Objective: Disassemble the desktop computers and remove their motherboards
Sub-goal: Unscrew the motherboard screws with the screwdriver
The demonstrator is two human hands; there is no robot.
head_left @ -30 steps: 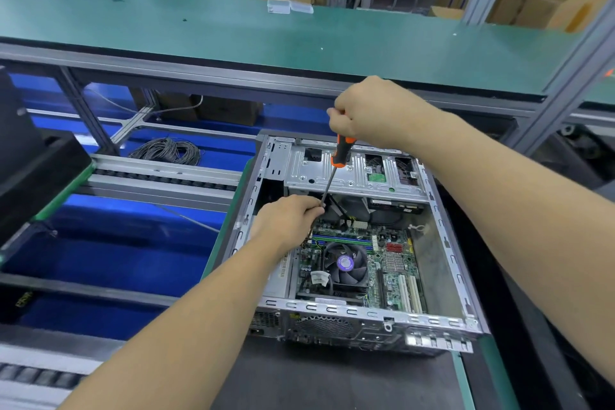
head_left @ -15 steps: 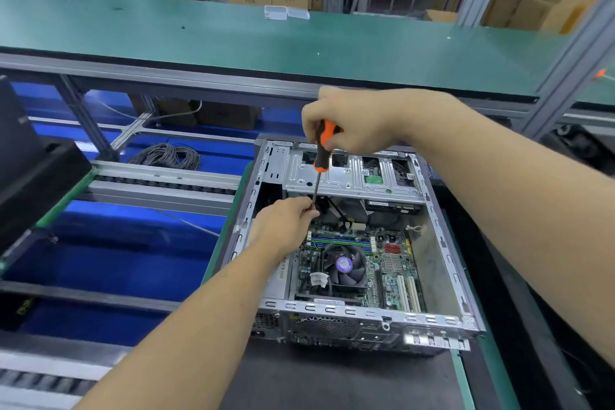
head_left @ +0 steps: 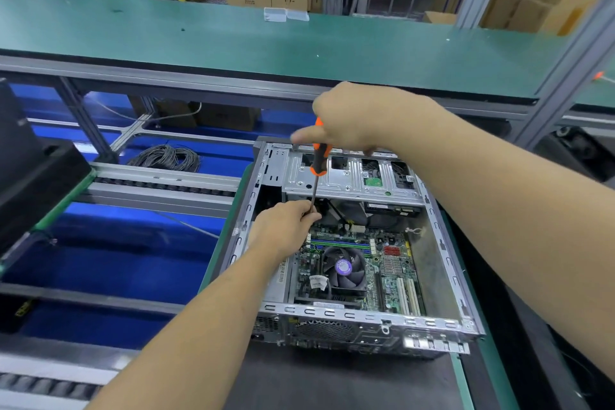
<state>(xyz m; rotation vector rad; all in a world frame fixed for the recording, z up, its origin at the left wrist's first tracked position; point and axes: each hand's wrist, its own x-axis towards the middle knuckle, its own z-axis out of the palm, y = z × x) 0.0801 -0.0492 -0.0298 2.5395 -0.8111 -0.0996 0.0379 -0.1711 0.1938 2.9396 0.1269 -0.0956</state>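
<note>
An open grey desktop case lies on its side on a dark mat. Inside it sits the green motherboard with a round black cooler fan. A metal drive cage spans the far end of the case. My right hand grips the orange-and-black handle of a screwdriver, held upright above the cage's left part. My left hand pinches the lower shaft near the tip at the far left corner of the board. The tip itself is hidden behind my fingers.
A green conveyor belt runs across the back with a small clear plastic box on it. A coil of dark cable lies on the blue surface to the left. A black box stands at the far left. Roller rails run beside the case.
My right hand and the screwdriver handle have shifted left, bringing the shaft more upright. My left hand stays at the shaft's lower end.
</note>
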